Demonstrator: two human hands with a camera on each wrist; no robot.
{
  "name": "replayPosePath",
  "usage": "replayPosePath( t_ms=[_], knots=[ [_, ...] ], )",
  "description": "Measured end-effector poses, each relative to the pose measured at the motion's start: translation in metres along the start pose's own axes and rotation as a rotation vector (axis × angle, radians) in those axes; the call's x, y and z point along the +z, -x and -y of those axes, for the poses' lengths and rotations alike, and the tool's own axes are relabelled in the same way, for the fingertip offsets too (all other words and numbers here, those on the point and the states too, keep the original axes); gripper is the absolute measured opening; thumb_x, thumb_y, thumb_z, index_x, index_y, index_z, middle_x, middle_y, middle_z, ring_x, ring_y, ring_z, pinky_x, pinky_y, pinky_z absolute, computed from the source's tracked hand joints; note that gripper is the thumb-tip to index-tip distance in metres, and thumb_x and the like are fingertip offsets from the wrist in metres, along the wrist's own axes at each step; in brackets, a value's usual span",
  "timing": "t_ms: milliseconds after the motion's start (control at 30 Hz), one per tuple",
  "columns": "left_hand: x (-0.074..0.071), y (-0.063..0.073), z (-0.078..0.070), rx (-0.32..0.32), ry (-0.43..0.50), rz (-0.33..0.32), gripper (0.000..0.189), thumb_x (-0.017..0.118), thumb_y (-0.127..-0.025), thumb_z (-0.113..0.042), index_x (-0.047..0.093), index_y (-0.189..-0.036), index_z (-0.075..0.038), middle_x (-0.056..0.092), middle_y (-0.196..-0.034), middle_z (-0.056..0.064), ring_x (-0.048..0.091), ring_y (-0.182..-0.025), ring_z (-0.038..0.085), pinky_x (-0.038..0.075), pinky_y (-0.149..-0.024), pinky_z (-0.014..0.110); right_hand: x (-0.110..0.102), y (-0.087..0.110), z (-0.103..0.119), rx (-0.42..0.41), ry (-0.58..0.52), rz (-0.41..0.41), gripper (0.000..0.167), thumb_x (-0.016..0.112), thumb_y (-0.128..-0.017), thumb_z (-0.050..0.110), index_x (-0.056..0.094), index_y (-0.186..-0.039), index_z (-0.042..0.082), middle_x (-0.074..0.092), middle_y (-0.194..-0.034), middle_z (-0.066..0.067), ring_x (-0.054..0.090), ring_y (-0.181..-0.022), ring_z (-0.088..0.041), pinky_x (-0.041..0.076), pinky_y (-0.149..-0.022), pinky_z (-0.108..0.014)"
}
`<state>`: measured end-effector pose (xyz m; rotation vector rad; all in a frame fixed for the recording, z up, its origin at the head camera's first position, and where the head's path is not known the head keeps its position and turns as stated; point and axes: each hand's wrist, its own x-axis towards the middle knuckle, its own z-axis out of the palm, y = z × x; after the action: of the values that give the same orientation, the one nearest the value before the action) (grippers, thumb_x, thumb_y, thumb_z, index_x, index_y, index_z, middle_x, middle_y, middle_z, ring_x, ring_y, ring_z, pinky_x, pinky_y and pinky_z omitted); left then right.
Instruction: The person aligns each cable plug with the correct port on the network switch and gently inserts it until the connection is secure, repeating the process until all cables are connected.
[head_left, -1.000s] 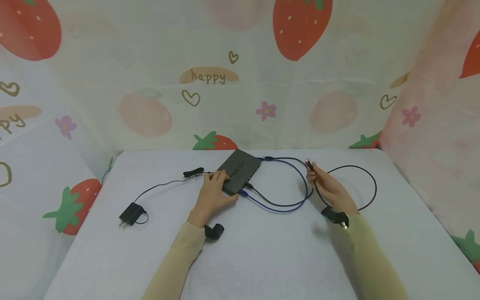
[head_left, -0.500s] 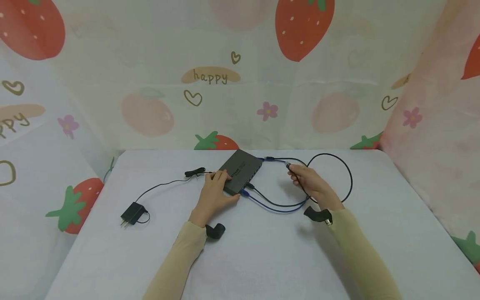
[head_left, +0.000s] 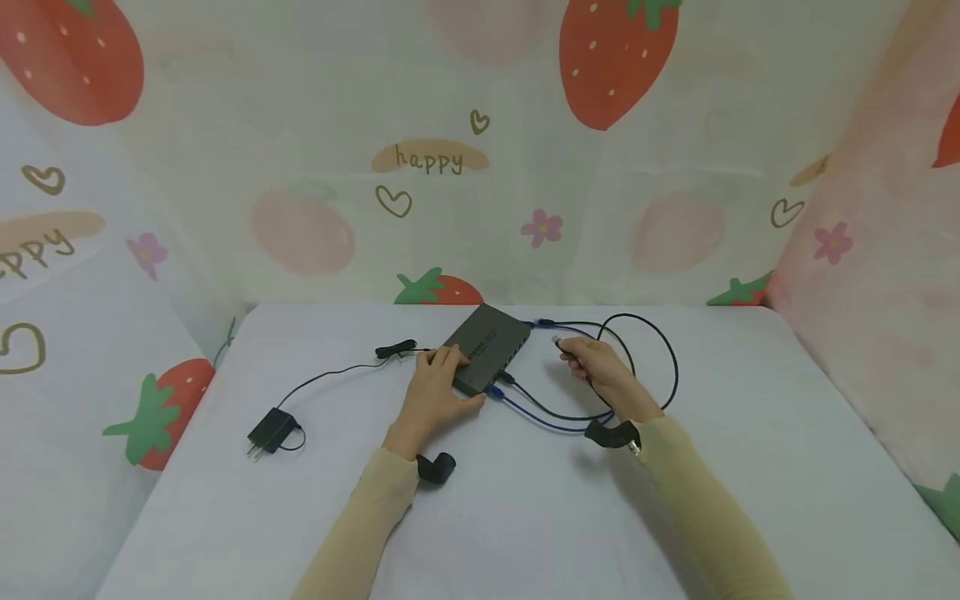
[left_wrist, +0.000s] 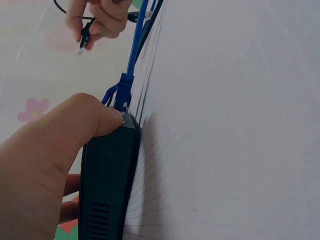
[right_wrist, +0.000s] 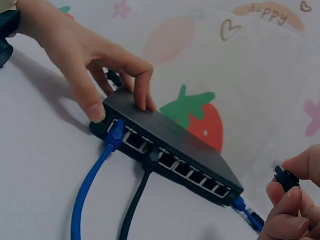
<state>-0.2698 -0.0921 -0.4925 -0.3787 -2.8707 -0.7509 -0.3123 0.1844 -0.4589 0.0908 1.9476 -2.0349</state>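
Observation:
A black network switch [head_left: 491,337] lies at an angle near the table's far edge. My left hand [head_left: 435,387] grips its near left part, thumb at the port-side corner and fingers over the top. My right hand [head_left: 603,371], to the right of the switch, pinches the plug [right_wrist: 286,179] of a black Ethernet cable [head_left: 675,362], with the clear tip exposed and apart from the ports. A blue Ethernet cable plug [right_wrist: 116,134] sits in the port nearest my left thumb. Another black cable's plug [right_wrist: 152,154] sits in a port farther along, with several bare ports beyond.
A black power adapter [head_left: 273,429] lies at left, its thin cord leading to a tied bundle [head_left: 395,349] beside the switch. Loose black [head_left: 546,322] and blue [right_wrist: 240,202] cable ends lie by the switch's far corner. Printed cloth walls enclose the back and sides.
My right hand has moved left toward the switch with the plug, drawing the black cable's loop left as well. My left hand keeps its hold on the switch.

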Motion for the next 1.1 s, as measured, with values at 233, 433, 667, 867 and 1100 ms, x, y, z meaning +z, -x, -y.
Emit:
replayPosePath(
  t_ms=[233,433,667,867,1100],
  knots=[
    [0.001,0.005,0.000,-0.005,0.002,-0.015,0.061,0.071,-0.073,-0.051,0.052,-0.118,-0.015,0.039,-0.142,0.011,0.029,-0.125,0.034,0.045,-0.091,0.048,0.010,-0.007,-0.008,0.008,0.145,0.033,0.036,0.058,-0.092,0.021,0.054,-0.109,-0.010,0.056,-0.075,0.004,0.039,-0.058,-0.006,0.030,-0.052,-0.018],
    [0.001,0.004,0.003,0.032,-0.025,-0.038,0.067,0.070,-0.072,-0.058,0.052,-0.119,-0.014,0.041,-0.140,0.012,0.030,-0.123,0.038,0.043,-0.095,0.046,0.019,-0.015,-0.009,0.000,0.221,0.021,0.038,0.059,-0.091,0.023,0.056,-0.109,-0.009,0.057,-0.074,0.006,0.042,-0.060,-0.005,0.034,-0.057,-0.020],
    [0.002,0.003,0.001,0.051,-0.030,-0.032,0.063,0.069,-0.073,-0.056,0.053,-0.116,-0.013,0.041,-0.141,0.014,0.031,-0.122,0.039,0.043,-0.095,0.048,0.028,-0.017,-0.007,0.012,0.351,-0.033,0.034,0.060,-0.090,0.027,0.061,-0.106,-0.003,0.058,-0.084,0.003,0.046,-0.075,-0.011,0.036,-0.068,-0.025],
    [0.002,0.002,0.000,0.057,-0.049,-0.042,0.060,0.069,-0.074,-0.055,0.054,-0.115,-0.014,0.043,-0.140,0.014,0.032,-0.122,0.039,0.045,-0.092,0.049,0.031,-0.017,-0.006,0.040,0.393,-0.027,0.033,0.060,-0.088,0.032,0.063,-0.102,0.002,0.056,-0.089,-0.001,0.043,-0.080,-0.016,0.034,-0.071,-0.030],
    [0.001,0.000,0.000,0.058,-0.063,-0.039,0.060,0.066,-0.076,-0.057,0.053,-0.115,-0.014,0.044,-0.139,0.014,0.034,-0.121,0.040,0.044,-0.092,0.049,0.030,-0.018,-0.005,0.047,0.402,0.018,0.032,0.059,-0.090,0.029,0.065,-0.103,0.001,0.051,-0.076,0.003,0.042,-0.068,-0.014,0.035,-0.065,-0.028]
  ],
)
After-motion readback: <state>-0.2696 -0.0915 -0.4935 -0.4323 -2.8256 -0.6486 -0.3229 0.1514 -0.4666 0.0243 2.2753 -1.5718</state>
